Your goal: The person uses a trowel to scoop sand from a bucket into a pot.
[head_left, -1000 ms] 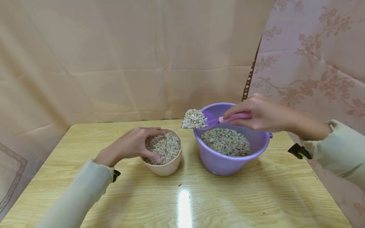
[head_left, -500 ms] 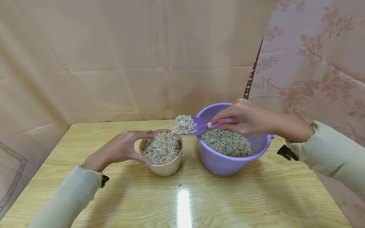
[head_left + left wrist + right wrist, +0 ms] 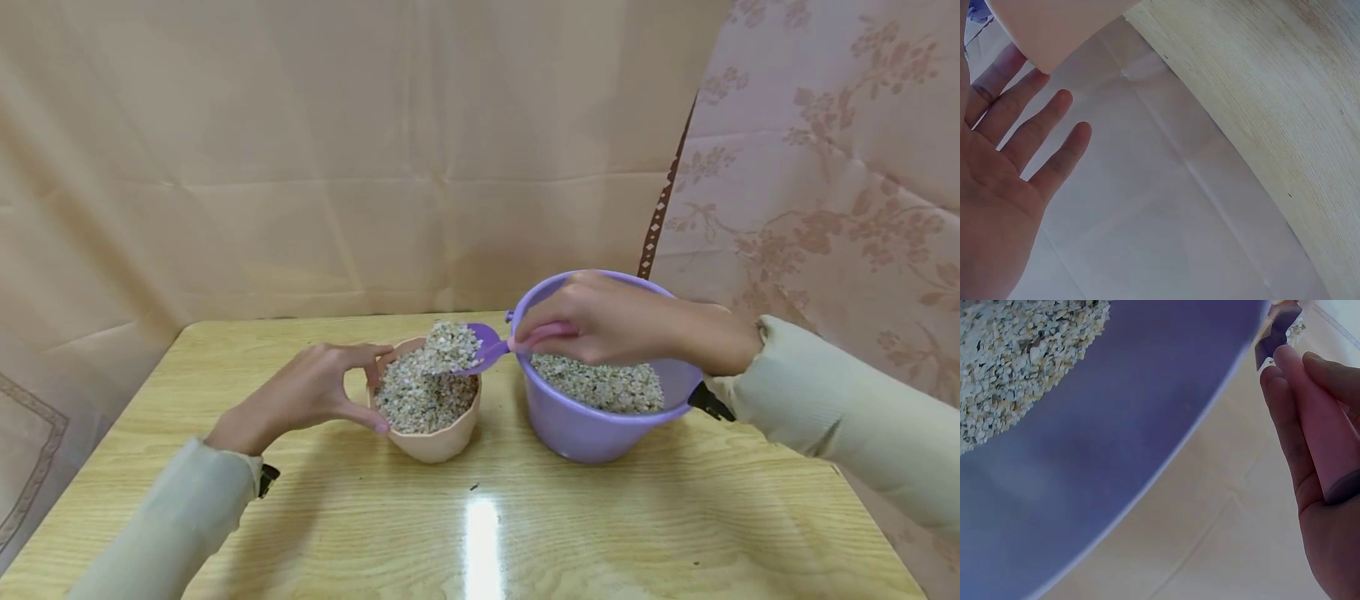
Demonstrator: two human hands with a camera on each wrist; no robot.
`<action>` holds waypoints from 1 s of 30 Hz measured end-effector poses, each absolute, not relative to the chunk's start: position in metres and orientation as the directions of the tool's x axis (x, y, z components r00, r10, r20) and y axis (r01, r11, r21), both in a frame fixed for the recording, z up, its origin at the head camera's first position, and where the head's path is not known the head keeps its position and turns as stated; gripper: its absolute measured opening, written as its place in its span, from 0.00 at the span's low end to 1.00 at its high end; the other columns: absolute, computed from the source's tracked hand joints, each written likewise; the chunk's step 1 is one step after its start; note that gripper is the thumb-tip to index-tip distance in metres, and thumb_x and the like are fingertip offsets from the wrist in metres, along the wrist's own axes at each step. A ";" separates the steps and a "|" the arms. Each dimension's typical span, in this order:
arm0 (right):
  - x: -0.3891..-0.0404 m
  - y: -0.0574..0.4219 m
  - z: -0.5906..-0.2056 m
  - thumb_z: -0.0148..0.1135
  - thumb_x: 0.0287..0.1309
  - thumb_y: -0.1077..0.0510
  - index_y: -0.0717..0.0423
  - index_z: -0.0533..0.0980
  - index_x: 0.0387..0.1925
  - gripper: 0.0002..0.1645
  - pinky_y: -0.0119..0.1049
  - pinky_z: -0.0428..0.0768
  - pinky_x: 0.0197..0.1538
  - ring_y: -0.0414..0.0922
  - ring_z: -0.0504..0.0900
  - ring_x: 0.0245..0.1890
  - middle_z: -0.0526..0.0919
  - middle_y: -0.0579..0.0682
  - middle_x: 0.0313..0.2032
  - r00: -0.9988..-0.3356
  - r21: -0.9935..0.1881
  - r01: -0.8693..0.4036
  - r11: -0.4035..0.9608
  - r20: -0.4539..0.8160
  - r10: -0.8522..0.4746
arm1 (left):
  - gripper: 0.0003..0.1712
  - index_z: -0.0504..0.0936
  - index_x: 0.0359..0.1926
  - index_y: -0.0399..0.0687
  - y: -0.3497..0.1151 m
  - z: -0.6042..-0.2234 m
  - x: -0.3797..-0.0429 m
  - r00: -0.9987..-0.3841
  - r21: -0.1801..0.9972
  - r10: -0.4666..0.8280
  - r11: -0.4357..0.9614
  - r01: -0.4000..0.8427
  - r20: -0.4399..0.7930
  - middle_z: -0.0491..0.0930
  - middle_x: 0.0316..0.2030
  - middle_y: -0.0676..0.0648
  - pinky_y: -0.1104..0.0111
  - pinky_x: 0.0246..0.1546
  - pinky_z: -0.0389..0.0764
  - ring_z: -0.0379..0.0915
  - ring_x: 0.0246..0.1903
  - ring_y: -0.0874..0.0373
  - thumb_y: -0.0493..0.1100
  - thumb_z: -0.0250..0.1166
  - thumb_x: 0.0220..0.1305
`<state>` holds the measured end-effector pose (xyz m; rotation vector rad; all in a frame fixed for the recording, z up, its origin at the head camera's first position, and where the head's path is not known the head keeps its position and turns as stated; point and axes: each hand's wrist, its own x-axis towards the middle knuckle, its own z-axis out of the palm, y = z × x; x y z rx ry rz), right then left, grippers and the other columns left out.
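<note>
A peach pot (image 3: 429, 447) with a wavy rim stands on the table, filled with pale gravel (image 3: 412, 402). My left hand (image 3: 309, 390) holds it by the left side, thumb at the near rim and fingers at the far rim. The other fingers (image 3: 1057, 165) are spread and fairly straight in the left wrist view. My right hand (image 3: 600, 318) grips the pink handle (image 3: 1319, 422) of a small purple trowel (image 3: 491, 348). Its blade, heaped with gravel, tips down over the pot's right part. Beneath that hand is a purple bucket (image 3: 576, 433) with more gravel inside.
The bucket stands right of the pot with a narrow gap between. Both are on a light wooden table (image 3: 390, 529), with a beige curtain (image 3: 337, 167) behind its far edge. A floral cloth (image 3: 840, 192) hangs at the right.
My right hand has carried the loaded trowel left and down from above the bucket to over the pot. My left hand has drawn back from over the gravel to the pot's left rim.
</note>
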<state>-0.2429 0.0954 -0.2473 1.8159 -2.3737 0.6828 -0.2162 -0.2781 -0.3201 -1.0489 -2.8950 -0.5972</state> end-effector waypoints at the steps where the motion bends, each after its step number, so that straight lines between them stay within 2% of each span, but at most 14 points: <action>1: -0.243 0.094 -0.248 0.68 0.60 0.65 0.53 0.86 0.40 0.08 0.31 0.79 0.40 0.31 0.80 0.32 0.88 0.41 0.36 -0.295 -0.297 -0.933 0.201 0.316 -0.902 | 0.27 0.78 0.27 0.61 -0.278 -0.320 -0.216 -0.777 0.347 0.615 0.706 0.617 0.130 0.79 0.60 0.46 0.71 0.21 0.61 0.48 0.18 0.69 0.72 0.75 0.37; 7: -0.243 0.084 -0.249 0.66 0.61 0.65 0.52 0.86 0.41 0.09 0.33 0.78 0.38 0.31 0.74 0.27 0.86 0.40 0.32 -0.285 -0.297 -0.934 0.197 0.292 -0.913 | 0.27 0.78 0.25 0.62 -0.276 -0.321 -0.215 -0.773 0.330 0.619 0.707 0.625 0.139 0.79 0.60 0.47 0.70 0.22 0.63 0.49 0.18 0.69 0.73 0.74 0.37; 10: -0.243 0.077 -0.248 0.65 0.62 0.64 0.52 0.86 0.39 0.07 0.32 0.76 0.34 0.30 0.71 0.24 0.84 0.39 0.28 -0.288 -0.311 -0.929 0.200 0.268 -0.919 | 0.27 0.78 0.24 0.61 -0.274 -0.320 -0.215 -0.772 0.322 0.621 0.709 0.627 0.137 0.79 0.60 0.47 0.70 0.23 0.64 0.49 0.18 0.69 0.74 0.73 0.36; 15: -0.241 0.066 -0.247 0.63 0.63 0.65 0.53 0.85 0.38 0.07 0.30 0.74 0.29 0.29 0.69 0.20 0.83 0.39 0.27 -0.317 -0.335 -0.912 0.237 0.207 -0.926 | 0.29 0.82 0.29 0.58 -0.273 -0.320 -0.214 -0.773 0.309 0.620 0.715 0.627 0.135 0.81 0.58 0.48 0.69 0.25 0.66 0.56 0.18 0.69 0.74 0.73 0.36; 18: -0.240 0.061 -0.246 0.63 0.63 0.65 0.54 0.85 0.38 0.07 0.30 0.75 0.28 0.30 0.70 0.20 0.83 0.40 0.27 -0.333 -0.335 -0.905 0.262 0.174 -0.927 | 0.28 0.81 0.28 0.59 -0.272 -0.320 -0.214 -0.778 0.310 0.614 0.720 0.621 0.131 0.81 0.58 0.47 0.69 0.26 0.66 0.55 0.18 0.69 0.73 0.74 0.36; 19: -0.239 0.059 -0.245 0.63 0.63 0.65 0.54 0.85 0.38 0.07 0.30 0.75 0.28 0.30 0.70 0.20 0.83 0.40 0.27 -0.338 -0.335 -0.903 0.270 0.165 -0.927 | 0.27 0.78 0.25 0.61 -0.272 -0.319 -0.213 -0.784 0.311 0.608 0.726 0.613 0.126 0.79 0.60 0.46 0.69 0.25 0.65 0.56 0.18 0.70 0.73 0.74 0.35; 21: -0.239 0.055 -0.244 0.62 0.63 0.66 0.54 0.85 0.37 0.07 0.30 0.75 0.28 0.31 0.71 0.19 0.83 0.40 0.26 -0.345 -0.340 -0.897 0.281 0.145 -0.927 | 0.27 0.78 0.24 0.61 -0.272 -0.319 -0.213 -0.788 0.319 0.604 0.729 0.606 0.118 0.78 0.61 0.46 0.69 0.23 0.64 0.51 0.17 0.69 0.72 0.75 0.35; 25: -0.238 0.049 -0.241 0.61 0.64 0.66 0.52 0.83 0.31 0.08 0.30 0.73 0.26 0.32 0.69 0.18 0.78 0.38 0.21 -0.353 -0.328 -0.896 0.300 0.117 -0.928 | 0.27 0.78 0.24 0.61 -0.271 -0.319 -0.213 -0.795 0.327 0.595 0.734 0.596 0.114 0.78 0.61 0.44 0.69 0.22 0.63 0.53 0.16 0.69 0.72 0.75 0.35; 28: -0.237 0.045 -0.237 0.61 0.63 0.66 0.50 0.81 0.26 0.11 0.31 0.70 0.26 0.34 0.67 0.18 0.75 0.38 0.19 -0.352 -0.292 -0.905 0.309 0.107 -0.930 | 0.27 0.78 0.23 0.61 -0.271 -0.319 -0.213 -0.802 0.332 0.587 0.740 0.585 0.107 0.77 0.61 0.46 0.69 0.22 0.62 0.50 0.16 0.68 0.73 0.75 0.35; 30: -0.235 0.042 -0.234 0.61 0.63 0.65 0.50 0.81 0.26 0.11 0.32 0.71 0.27 0.34 0.67 0.19 0.76 0.38 0.20 -0.354 -0.267 -0.909 0.319 0.094 -0.931 | 0.28 0.78 0.23 0.61 -0.271 -0.319 -0.213 -0.803 0.332 0.587 0.741 0.584 0.103 0.77 0.62 0.46 0.69 0.22 0.62 0.48 0.17 0.68 0.74 0.74 0.35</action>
